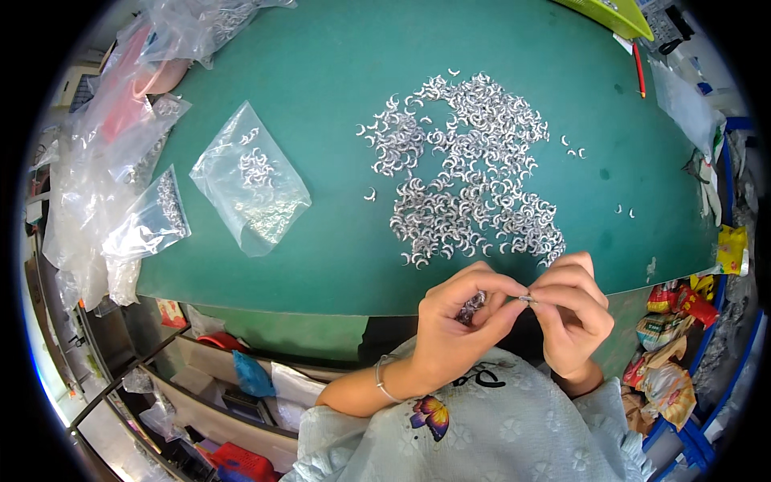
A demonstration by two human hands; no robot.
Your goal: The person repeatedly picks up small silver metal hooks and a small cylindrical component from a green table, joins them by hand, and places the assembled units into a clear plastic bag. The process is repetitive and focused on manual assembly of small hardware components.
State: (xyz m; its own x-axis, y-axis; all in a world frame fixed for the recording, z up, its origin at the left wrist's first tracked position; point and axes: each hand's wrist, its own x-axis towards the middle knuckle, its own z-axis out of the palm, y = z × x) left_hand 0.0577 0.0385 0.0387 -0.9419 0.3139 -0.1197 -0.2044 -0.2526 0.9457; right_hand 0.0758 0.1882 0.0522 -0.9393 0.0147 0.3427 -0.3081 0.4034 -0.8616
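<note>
In front of my body, at the table's near edge, my left hand (451,325) and my right hand (575,315) meet fingertip to fingertip. Both pinch one small silvery metal piece (526,299), whose exact shape the fingers partly hide. More silvery crescent pieces (472,307) are tucked in the curled palm of my left hand. Just beyond my hands, a wide loose pile of silvery crescent-shaped metal pieces (494,116) spreads over the green table (337,72). A few single crescents lie apart from it, to the right and left.
Left of the pile lies a clear plastic bag (277,213) with some crescents. A smaller filled bag (170,210) and heaped plastic film (84,189) cover the left edge. A red pencil-like stick (639,71) and a lime-green tray (614,18) are far right. Open drawers (241,414) sit below left.
</note>
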